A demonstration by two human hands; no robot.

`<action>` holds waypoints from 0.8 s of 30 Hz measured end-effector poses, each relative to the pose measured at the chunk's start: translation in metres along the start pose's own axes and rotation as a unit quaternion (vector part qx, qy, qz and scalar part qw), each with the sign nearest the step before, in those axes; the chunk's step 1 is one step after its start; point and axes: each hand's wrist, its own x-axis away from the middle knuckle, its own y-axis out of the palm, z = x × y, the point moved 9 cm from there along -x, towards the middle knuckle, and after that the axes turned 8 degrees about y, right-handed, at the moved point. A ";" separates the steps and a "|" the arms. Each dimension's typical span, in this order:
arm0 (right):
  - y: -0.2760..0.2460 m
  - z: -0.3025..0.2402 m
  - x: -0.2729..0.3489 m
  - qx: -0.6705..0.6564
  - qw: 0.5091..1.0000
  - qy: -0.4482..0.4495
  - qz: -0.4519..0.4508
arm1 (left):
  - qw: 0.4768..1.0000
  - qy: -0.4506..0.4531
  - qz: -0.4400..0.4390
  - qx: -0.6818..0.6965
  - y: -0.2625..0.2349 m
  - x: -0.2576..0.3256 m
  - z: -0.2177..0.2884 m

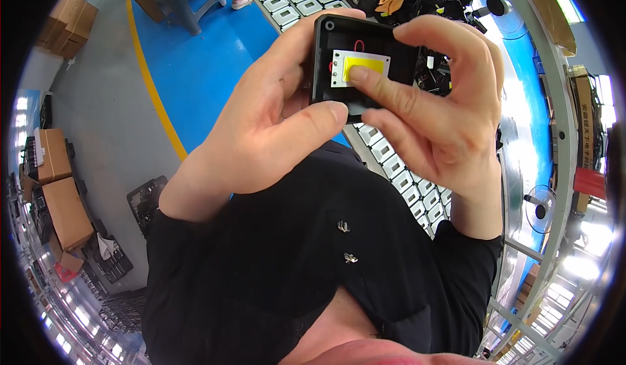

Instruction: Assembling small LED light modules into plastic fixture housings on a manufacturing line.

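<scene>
Above my chest, a black square housing (321, 58) with a screw hole in its corner is tilted so that its inside shows. My left hand (261, 120) is wrapped round its left side, thumb at the near edge. Inside sits an LED board (337, 78), a white plate with a yellow panel; a short loop of red wire (360, 44) sticks out above it. My right hand (450, 101) has one fingertip pressed on the yellow panel. Another of its fingers bends to the housing's far right rim, and a lower one is by the near edge.
Rows of white square frames (287, 16) lie on the bench beyond and under my hands. Black parts and an orange glove (390, 1) lie at the far side. Fans (497, 6) stand at right, cartons (65, 215) at left. Someone's shoe (241, 1) shows near a stool (189, 6).
</scene>
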 end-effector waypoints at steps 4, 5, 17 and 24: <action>0.004 -0.004 0.006 0.036 0.999 -0.021 0.008 | 1.000 0.021 0.006 -0.016 -0.002 0.003 0.003; 0.005 -0.004 0.008 0.034 0.999 -0.016 0.003 | 0.999 0.024 0.003 -0.026 -0.002 0.004 0.003; 0.010 0.001 0.014 -0.058 0.998 0.009 0.030 | 0.991 0.091 0.000 -0.099 -0.008 0.006 0.009; 0.078 0.046 0.041 -0.645 0.672 0.364 -0.003 | 0.957 0.158 -0.010 -0.241 -0.004 0.005 0.017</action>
